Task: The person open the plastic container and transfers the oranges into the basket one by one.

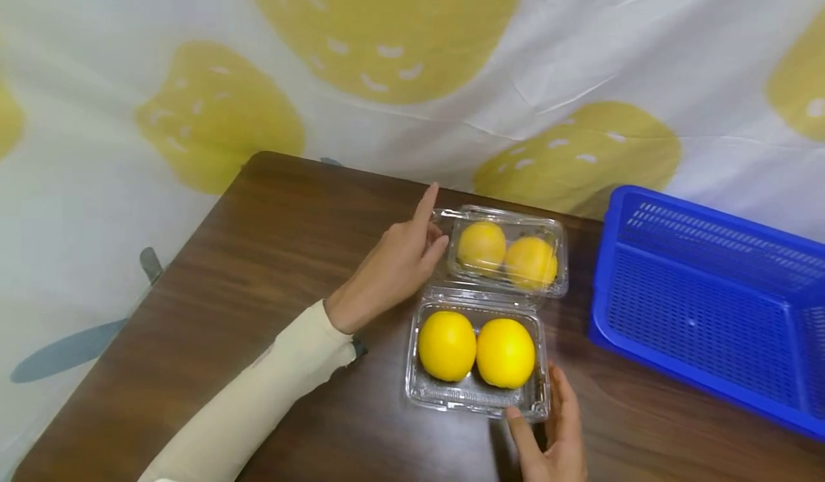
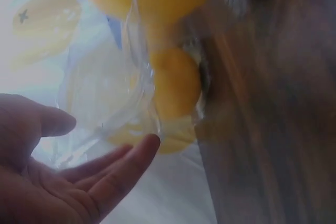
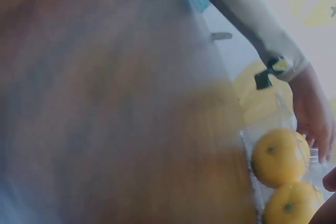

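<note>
A clear plastic clamshell box lies with its lid up on the brown table, two yellow-orange oranges side by side in its near half. Beyond its hinge, two more oranges show through clear plastic; whether they sit in a second box I cannot tell. My left hand is at the left side of that far plastic, index finger extended; in the left wrist view its thumb and fingers are spread apart. My right hand holds the near right corner of the box, thumb at the front rim and fingers along the side.
To the right stands a blue plastic basket with slotted walls. Behind the wooden table hangs a white cloth printed with lemons. The table's left edge runs diagonally toward me.
</note>
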Motion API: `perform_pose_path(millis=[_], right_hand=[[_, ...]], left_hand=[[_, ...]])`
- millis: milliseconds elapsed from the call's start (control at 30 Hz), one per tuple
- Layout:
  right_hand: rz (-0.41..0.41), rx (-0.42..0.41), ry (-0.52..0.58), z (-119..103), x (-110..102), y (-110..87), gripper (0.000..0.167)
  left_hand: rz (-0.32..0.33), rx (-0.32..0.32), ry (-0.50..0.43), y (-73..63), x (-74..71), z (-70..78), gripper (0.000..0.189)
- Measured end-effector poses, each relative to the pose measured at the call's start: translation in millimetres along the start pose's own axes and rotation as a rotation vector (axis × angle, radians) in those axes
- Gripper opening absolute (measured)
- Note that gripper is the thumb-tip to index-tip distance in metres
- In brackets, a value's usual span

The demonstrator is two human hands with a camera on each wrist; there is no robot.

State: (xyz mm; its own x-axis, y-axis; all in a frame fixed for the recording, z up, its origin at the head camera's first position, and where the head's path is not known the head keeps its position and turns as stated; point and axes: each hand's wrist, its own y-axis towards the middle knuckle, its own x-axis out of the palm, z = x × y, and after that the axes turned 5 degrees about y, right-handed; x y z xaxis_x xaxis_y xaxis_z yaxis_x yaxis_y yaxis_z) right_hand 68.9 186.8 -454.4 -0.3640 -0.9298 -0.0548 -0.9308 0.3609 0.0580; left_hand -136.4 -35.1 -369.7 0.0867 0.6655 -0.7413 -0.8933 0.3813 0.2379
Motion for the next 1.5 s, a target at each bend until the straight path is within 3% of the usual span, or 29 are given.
perform_pose_path(millis=[133, 367, 533, 667, 900, 1100, 1300, 1500], right_hand=[[-0.001, -0.181, -0.042, -7.3, 0.7, 3.1, 0.083], [0.031, -0.308, -0.16, -21.1, -6.0, 8.5, 0.08], [0.008, -0.417, -0.21, -20.1, -15.8, 17.3, 0.078], [-0.023, -0.493, -0.275, -18.2, -22.2, 24.7, 0.079], [-0.092, -0.5, -0.384, -22.6, -23.0, 31.0, 0.077], [-0.156, -0.549, -0.442, -23.7, -22.8, 37.3, 0.076], [-0.223, -0.548, -0.492, -24.3, -25.6, 42.9, 0.076], [-0.33, -0.6, -0.555, -25.7, -20.3, 51.3, 0.074]], left_hand=[[-0.012, -0.096, -0.054, -17.7, 1.3, 2.0, 0.093], [-0.078, -0.242, -0.12, -52.9, 10.2, 5.5, 0.093], [-0.134, -0.293, -0.194, -76.8, 15.8, 5.9, 0.088], [-0.148, -0.296, -0.291, -91.8, 20.3, 4.9, 0.082], [-0.122, -0.297, -0.445, -108.3, 26.3, 3.1, 0.08], [-0.128, -0.269, -0.507, -118.2, 33.0, 2.1, 0.083], [-0.159, -0.283, -0.588, -125.1, 38.1, 5.7, 0.084], [-0.181, -0.281, -0.671, -135.9, 42.6, 3.5, 0.088]])
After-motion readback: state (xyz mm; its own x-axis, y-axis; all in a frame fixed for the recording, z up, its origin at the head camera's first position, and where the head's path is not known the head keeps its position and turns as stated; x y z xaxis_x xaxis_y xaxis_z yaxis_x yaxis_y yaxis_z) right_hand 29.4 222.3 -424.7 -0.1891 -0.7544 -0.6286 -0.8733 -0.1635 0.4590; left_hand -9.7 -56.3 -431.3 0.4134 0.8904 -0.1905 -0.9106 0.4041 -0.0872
